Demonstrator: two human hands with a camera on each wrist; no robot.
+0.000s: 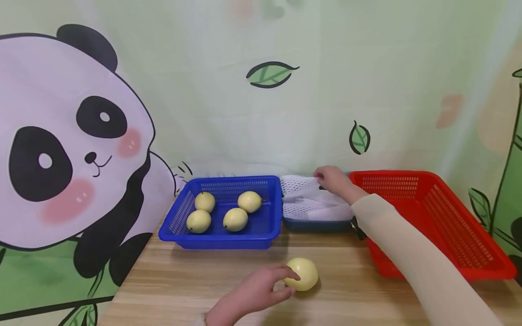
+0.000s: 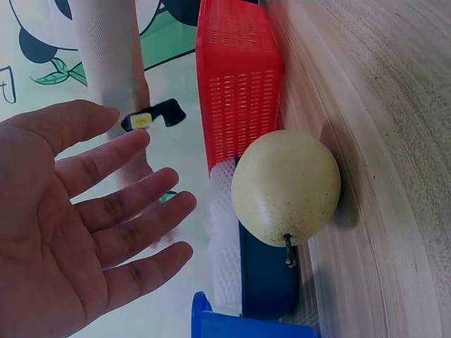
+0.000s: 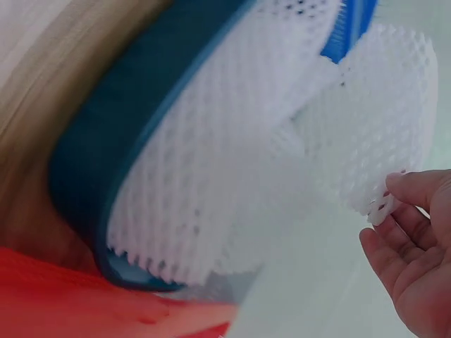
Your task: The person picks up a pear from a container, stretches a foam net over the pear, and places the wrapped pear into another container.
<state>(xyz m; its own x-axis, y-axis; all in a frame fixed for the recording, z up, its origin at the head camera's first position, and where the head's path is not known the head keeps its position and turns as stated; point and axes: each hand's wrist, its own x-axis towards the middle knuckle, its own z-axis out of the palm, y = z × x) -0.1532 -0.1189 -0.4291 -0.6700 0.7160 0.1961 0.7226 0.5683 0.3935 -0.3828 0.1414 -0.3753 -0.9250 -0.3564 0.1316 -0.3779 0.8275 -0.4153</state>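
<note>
My right hand (image 1: 336,182) pinches the edge of a white foam fruit net (image 3: 377,127) between thumb and fingers. That net is partly raised over a dark teal tray (image 1: 318,226), where more white foam nets (image 3: 190,155) lie. On the wooden table, a pale yellow pear (image 1: 306,274) sits nearest my left hand (image 1: 261,290), whose fingers overlap its left side in the head view. In the left wrist view those fingers are spread and loosely bent, with the pear (image 2: 285,186) apart from the palm and its stem showing.
A blue basket (image 1: 228,243) holding several pale pears (image 1: 235,219) stands left of the tray. To the right is a large red basket (image 1: 420,213), partly covered by my right sleeve. Behind everything hangs a cloth backdrop with a panda print (image 1: 81,136).
</note>
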